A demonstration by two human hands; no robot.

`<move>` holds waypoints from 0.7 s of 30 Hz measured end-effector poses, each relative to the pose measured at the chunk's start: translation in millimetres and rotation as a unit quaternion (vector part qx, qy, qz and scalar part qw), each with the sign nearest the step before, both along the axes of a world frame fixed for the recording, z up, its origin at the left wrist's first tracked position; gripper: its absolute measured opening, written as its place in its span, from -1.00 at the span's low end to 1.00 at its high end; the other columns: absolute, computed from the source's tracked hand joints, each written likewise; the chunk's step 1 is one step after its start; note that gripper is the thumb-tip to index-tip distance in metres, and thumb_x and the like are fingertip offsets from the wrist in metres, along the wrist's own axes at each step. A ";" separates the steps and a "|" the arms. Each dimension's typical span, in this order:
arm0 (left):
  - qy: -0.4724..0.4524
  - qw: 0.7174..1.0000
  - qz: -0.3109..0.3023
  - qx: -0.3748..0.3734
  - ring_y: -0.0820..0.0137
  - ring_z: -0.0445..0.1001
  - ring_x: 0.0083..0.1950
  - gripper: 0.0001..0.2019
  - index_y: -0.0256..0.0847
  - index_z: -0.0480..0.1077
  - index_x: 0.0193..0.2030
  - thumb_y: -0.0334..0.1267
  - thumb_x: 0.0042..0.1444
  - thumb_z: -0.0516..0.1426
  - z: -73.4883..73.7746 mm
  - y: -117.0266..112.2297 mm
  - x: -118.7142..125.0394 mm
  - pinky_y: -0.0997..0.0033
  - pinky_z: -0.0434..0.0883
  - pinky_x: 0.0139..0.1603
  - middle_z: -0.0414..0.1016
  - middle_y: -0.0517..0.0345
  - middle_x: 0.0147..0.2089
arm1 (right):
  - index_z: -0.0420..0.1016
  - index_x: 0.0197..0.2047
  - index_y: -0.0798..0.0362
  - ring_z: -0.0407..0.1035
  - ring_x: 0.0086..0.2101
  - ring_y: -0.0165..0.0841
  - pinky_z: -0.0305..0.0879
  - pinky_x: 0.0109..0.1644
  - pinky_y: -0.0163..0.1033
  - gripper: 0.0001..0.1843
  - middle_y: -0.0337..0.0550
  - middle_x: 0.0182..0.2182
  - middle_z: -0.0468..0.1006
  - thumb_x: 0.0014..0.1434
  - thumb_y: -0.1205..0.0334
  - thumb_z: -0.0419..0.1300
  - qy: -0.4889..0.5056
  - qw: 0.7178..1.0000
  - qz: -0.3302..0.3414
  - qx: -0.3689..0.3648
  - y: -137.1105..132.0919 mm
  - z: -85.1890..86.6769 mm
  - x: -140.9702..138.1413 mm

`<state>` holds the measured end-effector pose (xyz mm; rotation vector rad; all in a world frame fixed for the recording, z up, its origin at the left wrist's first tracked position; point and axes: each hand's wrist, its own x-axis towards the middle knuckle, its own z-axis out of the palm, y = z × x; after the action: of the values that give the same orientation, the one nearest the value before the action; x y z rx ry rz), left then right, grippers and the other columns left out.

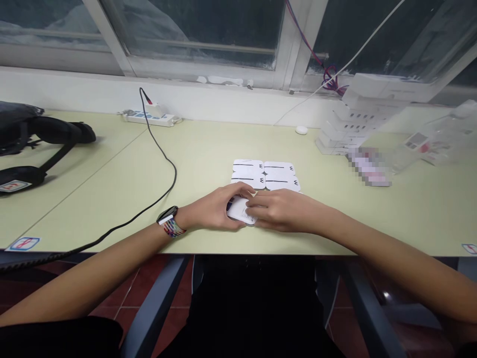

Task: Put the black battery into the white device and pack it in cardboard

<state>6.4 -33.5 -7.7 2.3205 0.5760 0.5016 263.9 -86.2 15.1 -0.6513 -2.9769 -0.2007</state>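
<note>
A white rounded-corner card (240,211), with small print on its face, lies between my hands near the table's front edge; a dark edge shows at its left. My left hand (218,206) curls around the card's left side, thumb at the near edge and fingers at the far edge. From the right, my right hand (278,211) has its bent fingertips on the card's right part. Whether more cards lie under this one is hidden. Just beyond my hands, several white cards (279,169) lie in a block, each with a black line and a letter like W.
A black cable (173,171) curves across the table from a power strip (149,118). Black headphones (67,134) are at left. On the right stand stacked white boxes (343,124), a phone-like object (368,166) and a clear bottle (410,149). A white oval item (301,130) sits near the wall.
</note>
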 end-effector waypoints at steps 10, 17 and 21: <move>0.011 1.000 -0.012 -0.011 0.07 0.56 0.30 -0.34 -0.06 0.32 0.35 -0.17 0.14 0.40 0.8 1.7 -4.2 -0.03 0.48 0.35 0.55 -0.07 0.29 | 0.52 -0.13 0.18 0.46 -0.27 -0.29 0.42 -0.32 -0.20 -0.71 -0.04 -0.25 0.62 0.44 0.63 0.04 -0.008 0.968 0.061 0.243 -2.9 -26.2 -8.4; 0.013 1.000 -0.009 -0.024 0.05 0.56 0.31 -0.34 -0.05 0.32 0.35 -0.19 0.14 0.39 1.4 2.3 -2.2 -0.06 0.48 0.35 0.53 -0.08 0.31 | 0.55 -0.14 0.22 0.44 -0.30 -0.26 0.43 -0.31 -0.16 -0.76 -0.01 -0.29 0.60 0.42 0.63 0.09 0.034 0.964 0.047 0.260 -10.5 -33.3 -10.9; 0.023 1.000 -0.005 -0.010 0.01 0.52 0.36 -0.30 -0.02 0.32 0.37 -0.11 0.13 0.44 2.0 1.9 -2.9 -0.09 0.46 0.39 0.50 -0.07 0.36 | 0.54 -0.10 0.16 0.42 -0.30 -0.25 0.39 -0.32 -0.15 -0.74 -0.07 -0.30 0.57 0.45 0.59 0.07 0.076 0.969 0.012 0.234 -7.7 -22.3 -7.7</move>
<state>3.6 -31.6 -5.7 2.3197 0.5876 0.4354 256.3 -93.9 -7.2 -0.5386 -2.6402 -0.7807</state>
